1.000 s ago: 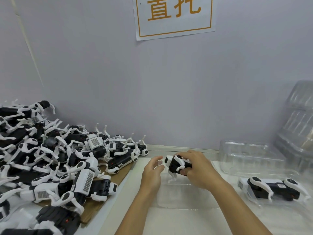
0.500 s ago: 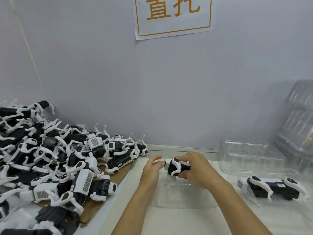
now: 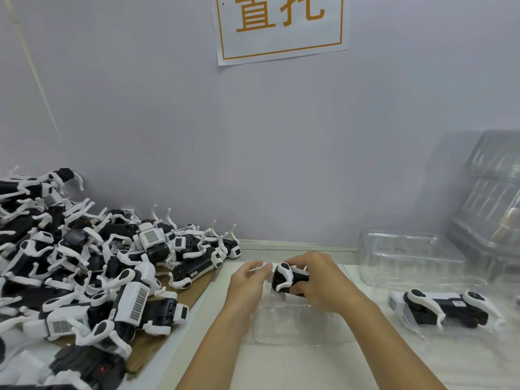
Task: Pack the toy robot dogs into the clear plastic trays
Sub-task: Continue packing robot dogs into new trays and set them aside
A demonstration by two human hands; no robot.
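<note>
— Gripping what, above the clear tray (image 3: 284, 325)?
— Right hand (image 3: 318, 285) curled round a toy robot dog (image 3: 287, 280); left hand (image 3: 247, 280), fingers relaxed, just beside the dog's left end, touching unclear.

Two bare forearms reaching in from the bottom edge, no sleeves in view, left hand (image 3: 247, 280) and right hand (image 3: 320, 280) bare, no gloves, rings, watch or wristbands
</note>
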